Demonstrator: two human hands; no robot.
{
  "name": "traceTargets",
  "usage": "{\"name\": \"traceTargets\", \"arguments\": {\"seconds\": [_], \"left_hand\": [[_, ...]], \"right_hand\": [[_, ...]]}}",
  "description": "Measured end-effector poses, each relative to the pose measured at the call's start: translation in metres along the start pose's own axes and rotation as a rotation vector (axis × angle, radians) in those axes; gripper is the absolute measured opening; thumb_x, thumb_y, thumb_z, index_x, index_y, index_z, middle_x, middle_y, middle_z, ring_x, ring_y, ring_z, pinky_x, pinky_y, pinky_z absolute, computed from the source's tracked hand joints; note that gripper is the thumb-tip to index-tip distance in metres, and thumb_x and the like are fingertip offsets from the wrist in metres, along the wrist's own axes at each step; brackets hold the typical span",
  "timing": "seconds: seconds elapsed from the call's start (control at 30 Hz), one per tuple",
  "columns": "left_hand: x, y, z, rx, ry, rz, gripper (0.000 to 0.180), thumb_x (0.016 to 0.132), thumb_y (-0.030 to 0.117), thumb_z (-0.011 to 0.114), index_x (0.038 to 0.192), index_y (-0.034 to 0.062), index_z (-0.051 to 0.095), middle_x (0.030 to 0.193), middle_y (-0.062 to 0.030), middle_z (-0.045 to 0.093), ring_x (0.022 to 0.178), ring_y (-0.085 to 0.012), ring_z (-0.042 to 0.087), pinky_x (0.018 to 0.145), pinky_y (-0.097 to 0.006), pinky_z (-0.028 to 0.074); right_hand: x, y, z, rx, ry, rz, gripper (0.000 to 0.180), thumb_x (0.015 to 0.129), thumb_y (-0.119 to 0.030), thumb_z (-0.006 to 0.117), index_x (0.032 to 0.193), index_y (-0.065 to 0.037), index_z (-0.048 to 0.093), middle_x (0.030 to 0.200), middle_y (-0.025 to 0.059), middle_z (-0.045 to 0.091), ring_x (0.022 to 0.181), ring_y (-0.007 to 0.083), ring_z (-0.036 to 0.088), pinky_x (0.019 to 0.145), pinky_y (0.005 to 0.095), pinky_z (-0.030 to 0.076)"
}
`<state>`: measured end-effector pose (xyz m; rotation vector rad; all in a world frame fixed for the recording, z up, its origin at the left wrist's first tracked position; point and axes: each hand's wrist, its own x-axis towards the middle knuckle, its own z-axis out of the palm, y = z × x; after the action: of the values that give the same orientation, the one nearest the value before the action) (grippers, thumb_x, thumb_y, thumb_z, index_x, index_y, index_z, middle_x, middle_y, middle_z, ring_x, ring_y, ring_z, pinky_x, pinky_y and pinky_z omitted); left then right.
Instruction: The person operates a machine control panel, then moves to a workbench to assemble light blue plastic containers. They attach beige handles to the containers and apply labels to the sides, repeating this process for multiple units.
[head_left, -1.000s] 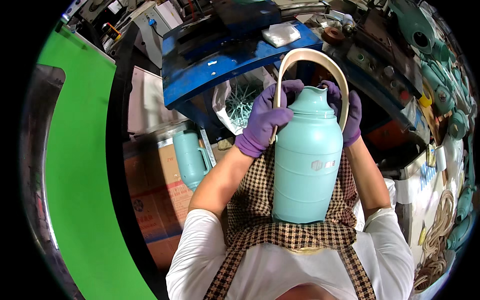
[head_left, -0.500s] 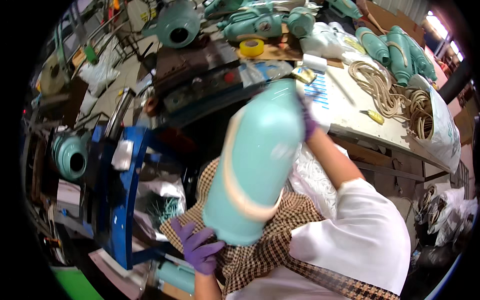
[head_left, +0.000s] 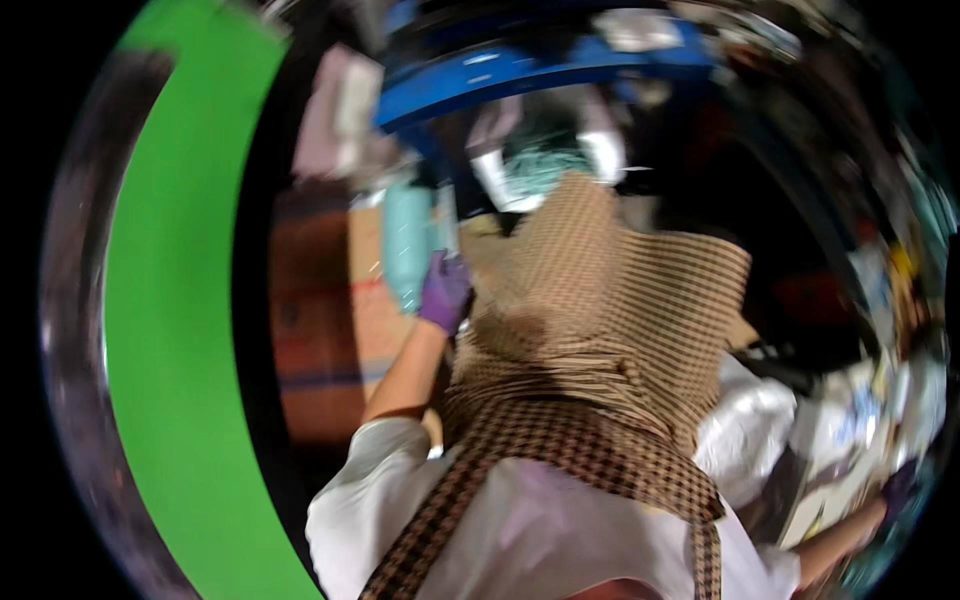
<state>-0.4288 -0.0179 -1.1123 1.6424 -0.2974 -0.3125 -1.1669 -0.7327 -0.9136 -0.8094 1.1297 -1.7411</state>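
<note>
My left hand (head_left: 445,290), in a purple glove, reaches down on the left side beside a teal bottle-shaped plastic piece (head_left: 405,240). That piece lies over a brown cardboard surface. The hand's fingertips look curled near the piece's right edge, but blur hides whether they grip it. Far out at the lower right rim is my right hand (head_left: 900,490), also gloved, its fingers smeared. Blurred teal shapes (head_left: 880,560) are close to it; whether it holds one is unclear.
A checked apron (head_left: 600,330) covers my lap. Ahead is a blue metal frame (head_left: 540,75), with a bag of teal strands (head_left: 545,165) under it. A green strip (head_left: 180,330) runs along the left. A white plastic bag (head_left: 745,425) is at my right.
The view has swung left and down. The large teal shell with a pale band that lay across my lap is gone from there. My left hand is now beside the smaller teal piece.
</note>
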Motion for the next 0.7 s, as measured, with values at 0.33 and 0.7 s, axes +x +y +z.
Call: {"name": "traceTargets", "arguments": {"seconds": [0.33, 0.7], "left_hand": [[-0.049, -0.098, -0.107, -0.775, 0.706, -0.549, 0.042, 0.083, 0.047, 0.050, 0.103, 0.0108, 0.053, 0.095, -0.0103, 0.056, 0.076, -0.0248, 0.055, 0.064, -0.040, 0.051], [-0.036, 0.056, -0.197, 0.185, 0.929, 0.065, 0.022, 0.089, 0.019, 0.074, 0.093, 0.0066, 0.056, 0.089, -0.0051, 0.061, 0.073, -0.0122, 0.056, 0.066, -0.029, 0.049]], "right_hand": [[-0.298, 0.096, 0.240, -0.641, -0.983, -0.531, 0.042, 0.102, -0.011, 0.041, 0.141, 0.005, 0.046, 0.151, 0.0134, 0.042, 0.130, 0.0294, 0.051, 0.110, 0.0386, 0.042], [-0.463, 0.058, 0.328, -0.386, -1.579, -0.451, 0.024, 0.088, 0.000, 0.054, 0.109, 0.004, 0.064, 0.112, 0.0140, 0.064, 0.104, 0.0247, 0.060, 0.097, 0.0369, 0.044]]}}
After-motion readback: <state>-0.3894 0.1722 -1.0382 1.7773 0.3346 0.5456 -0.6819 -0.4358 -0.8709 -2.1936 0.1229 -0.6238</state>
